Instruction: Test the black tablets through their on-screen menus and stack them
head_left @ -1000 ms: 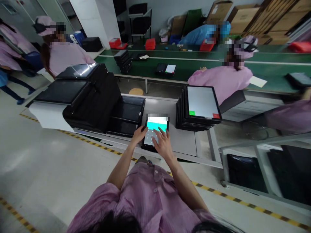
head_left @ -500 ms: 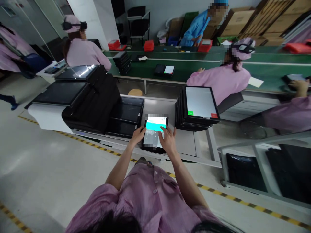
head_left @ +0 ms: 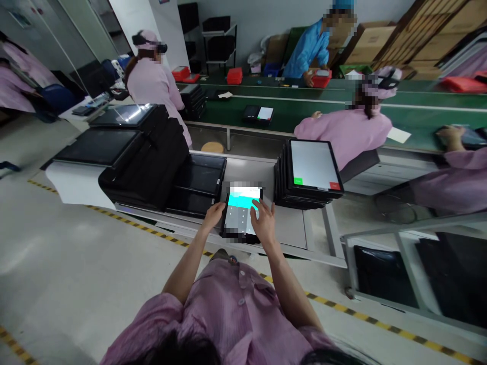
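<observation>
A black-framed tablet (head_left: pixel 238 219) lies in front of me on the light work surface, its screen lit with a cyan band above a grey keypad. My left hand (head_left: pixel 213 215) is at the tablet's left edge, fingers together and closed on that edge as far as I can see. Over the right part of the screen is my right hand (head_left: pixel 264 219), open with its fingers spread; the index fingertip is at the cyan band. To the right stands a stack of tablets (head_left: pixel 310 200), the top one showing a white screen with green and red corner buttons.
Dark, flat screen devices (head_left: pixel 200 175) lie left of the tablet, beside a tall black pile (head_left: pixel 140 167). A wheeled rack (head_left: pixel 397 274) stands at right. Across the green conveyor bench (head_left: pixel 281 119) several people work; red trays (head_left: pixel 235 76) sit on it.
My left fingers have shifted slightly off the screen's edge. My right hand stays over the screen. At the back left, a person in pink has moved right; the person in blue reaches to a red tray.
</observation>
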Demonstrator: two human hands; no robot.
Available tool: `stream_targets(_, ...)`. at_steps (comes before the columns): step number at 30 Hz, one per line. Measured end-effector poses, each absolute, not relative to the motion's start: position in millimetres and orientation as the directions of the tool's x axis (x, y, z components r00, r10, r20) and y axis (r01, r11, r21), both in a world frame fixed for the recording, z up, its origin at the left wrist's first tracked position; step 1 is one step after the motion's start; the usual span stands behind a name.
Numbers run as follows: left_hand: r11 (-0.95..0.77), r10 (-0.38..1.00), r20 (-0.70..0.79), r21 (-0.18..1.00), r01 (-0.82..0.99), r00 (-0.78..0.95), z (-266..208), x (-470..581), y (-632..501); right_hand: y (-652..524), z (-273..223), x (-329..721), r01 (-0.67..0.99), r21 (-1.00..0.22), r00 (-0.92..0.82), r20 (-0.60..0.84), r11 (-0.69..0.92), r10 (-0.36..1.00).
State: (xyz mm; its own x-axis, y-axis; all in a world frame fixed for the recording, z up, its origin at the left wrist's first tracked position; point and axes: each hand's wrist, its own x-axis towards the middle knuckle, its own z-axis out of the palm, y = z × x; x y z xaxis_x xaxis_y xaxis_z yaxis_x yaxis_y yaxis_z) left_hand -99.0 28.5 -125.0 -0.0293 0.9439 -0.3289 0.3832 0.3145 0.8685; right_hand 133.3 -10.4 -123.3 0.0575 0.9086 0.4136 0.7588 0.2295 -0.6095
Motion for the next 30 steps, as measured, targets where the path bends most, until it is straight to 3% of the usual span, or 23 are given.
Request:
stream_targets(5,0.309,0.946,-0.325,0.871,0.383,-0.024,-124.2,-99.2,27.9,-10.6,-120.9,138.5,0.727,-0.644,0.102,0.445,0.239,0.89)
stream_targets(21,0.301,0.949,-0.314,0.884,0.358,-0.023,-127.5,-99.6,27.5,10.2,-111.7,135.8,0.725,-0.625,0.002,0.424,0.291,0.906)
stream_targets(30,0.323,0.939,-0.342,0.861,0.393,-0.021,-114.8,-98.1,24.2,18.0,-105.3,140.0,0.71,-0.609,-0.009,0.495,0.355,0.869)
